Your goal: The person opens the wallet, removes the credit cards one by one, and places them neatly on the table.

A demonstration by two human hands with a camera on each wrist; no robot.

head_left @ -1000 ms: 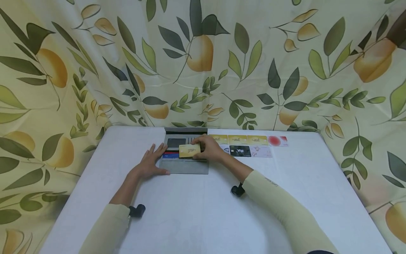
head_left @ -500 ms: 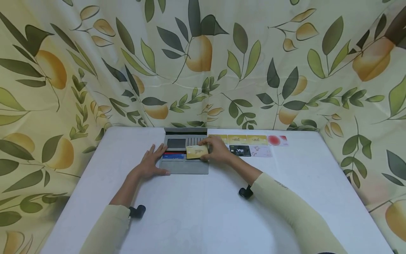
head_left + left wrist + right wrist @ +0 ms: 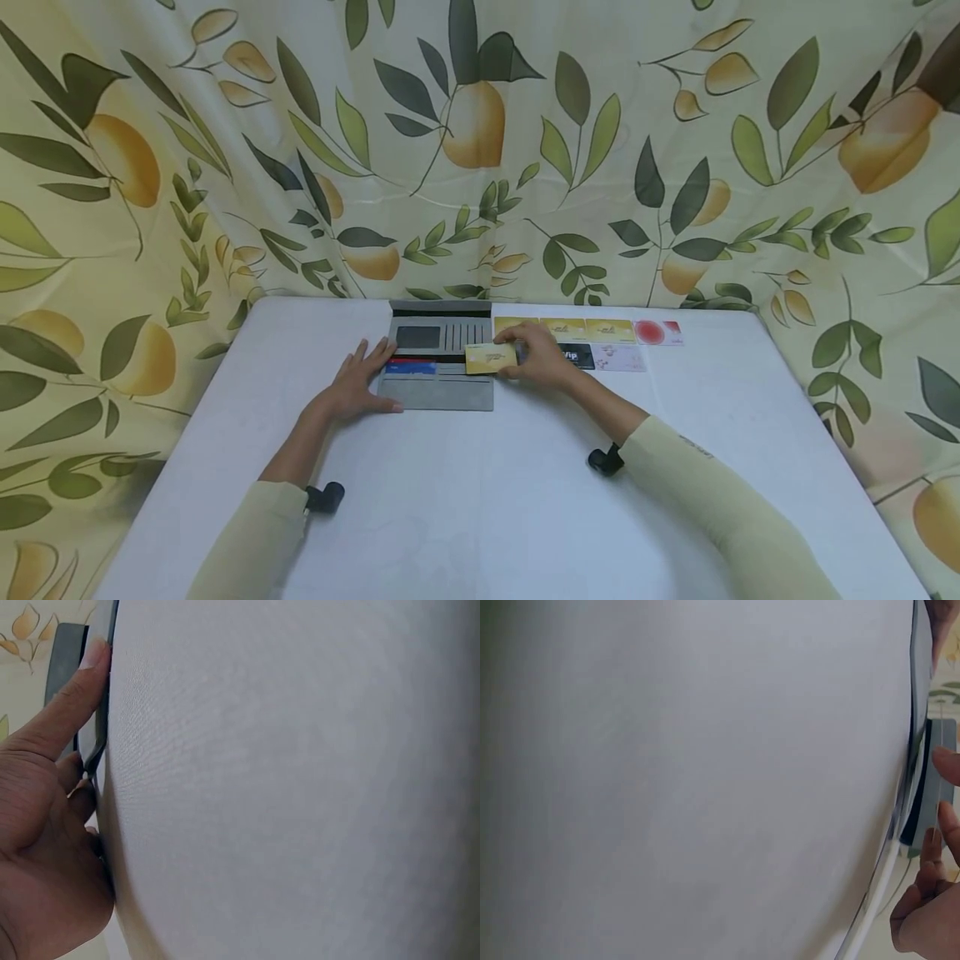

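An unfolded grey wallet (image 3: pixel 420 396) lies at the far side of the table, its slots facing up. My left hand (image 3: pixel 355 389) rests with spread fingers on the wallet's left edge, the thumb at its lower left corner. Blue and red cards (image 3: pixel 410 367) show in a left slot. My right hand (image 3: pixel 542 358) pinches a gold card (image 3: pixel 491 358) by its right end, over the wallet's right edge. In the left wrist view, the thumb (image 3: pixel 71 701) presses along the wallet's edge. The right wrist view shows the fingers (image 3: pixel 946 825) near the grey wallet.
To the wallet's right lie two rows of cards: gold cards (image 3: pixel 562 330) and a red-dotted card (image 3: pixel 658 333) behind, a black Vip card (image 3: pixel 579 356) and a pink card (image 3: pixel 618 358) in front. A leaf-patterned curtain (image 3: pixel 480 208) hangs behind the white table (image 3: pixel 480 500).
My right hand has moved to the right with the gold card, from the wallet's middle to its right edge. The left hand has stayed in place.
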